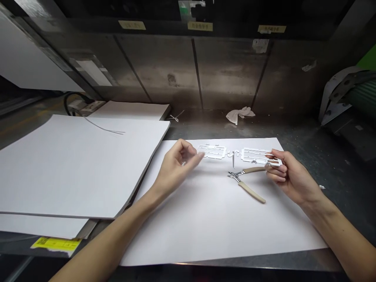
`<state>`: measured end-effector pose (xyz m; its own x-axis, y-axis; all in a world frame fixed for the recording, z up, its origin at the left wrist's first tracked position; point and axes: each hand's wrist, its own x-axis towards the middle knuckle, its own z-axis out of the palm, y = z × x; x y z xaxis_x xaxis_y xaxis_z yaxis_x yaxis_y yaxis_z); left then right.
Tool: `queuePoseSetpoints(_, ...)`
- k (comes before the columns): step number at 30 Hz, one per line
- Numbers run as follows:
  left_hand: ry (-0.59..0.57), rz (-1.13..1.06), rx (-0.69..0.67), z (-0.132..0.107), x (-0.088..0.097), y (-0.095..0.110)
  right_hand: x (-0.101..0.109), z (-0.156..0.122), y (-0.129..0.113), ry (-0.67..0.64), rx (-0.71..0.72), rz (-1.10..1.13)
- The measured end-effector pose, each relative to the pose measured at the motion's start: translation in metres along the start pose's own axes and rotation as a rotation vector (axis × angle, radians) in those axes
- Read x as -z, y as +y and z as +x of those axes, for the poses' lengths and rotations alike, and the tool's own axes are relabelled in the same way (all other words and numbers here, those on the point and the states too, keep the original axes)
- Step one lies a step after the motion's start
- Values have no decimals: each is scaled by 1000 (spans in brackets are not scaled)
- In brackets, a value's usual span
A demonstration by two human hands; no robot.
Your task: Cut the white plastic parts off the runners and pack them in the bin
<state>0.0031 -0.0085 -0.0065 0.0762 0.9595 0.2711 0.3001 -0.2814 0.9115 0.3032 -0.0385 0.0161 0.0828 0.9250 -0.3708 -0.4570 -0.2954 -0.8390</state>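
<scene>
A white moulded plastic part (214, 152) stretches between my two hands, above a white sheet (205, 219). It is made of two slotted frames joined by a thin runner with a short stem hanging down. My right hand (286, 174) grips the outer end of the right frame between thumb and fingers. At the outer end of the left frame, my left hand (179, 164) is closed, its thumb lying along the edge. Below the part, side cutters (249, 190) with beige handles lie spread on the sheet, jaws pointing left.
A stack of large white sheets (79, 168) lies on the left, with a power strip (91, 106) behind it. A crumpled white glove (240, 114) rests on the dark worktop (296, 129) near the metal back wall. Grey-green machinery (349, 98) stands at the right.
</scene>
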Motion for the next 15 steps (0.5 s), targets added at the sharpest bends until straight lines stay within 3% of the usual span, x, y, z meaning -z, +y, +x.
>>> queuePoseSetpoints(3,7,358,-364,-1,1,-6,4,0,2,-33,33,-64)
queuePoseSetpoints(5,-88,470,-507,0,2,-11,6,0,4,-68,43,-126)
queuePoseSetpoints(8,-259,512,-527,0,1,-19,8,2,6,-116,63,-249)
queuePoseSetpoints(10,-304,531,-499,0,-1,-21,11,5,6,-132,105,-363)
queuePoseSetpoints(12,-250,536,-473,0,-1,-22,16,7,5,-159,207,-564)
queuePoseSetpoints(15,-50,473,-400,1,0,-19,26,5,3,-270,373,-1112)
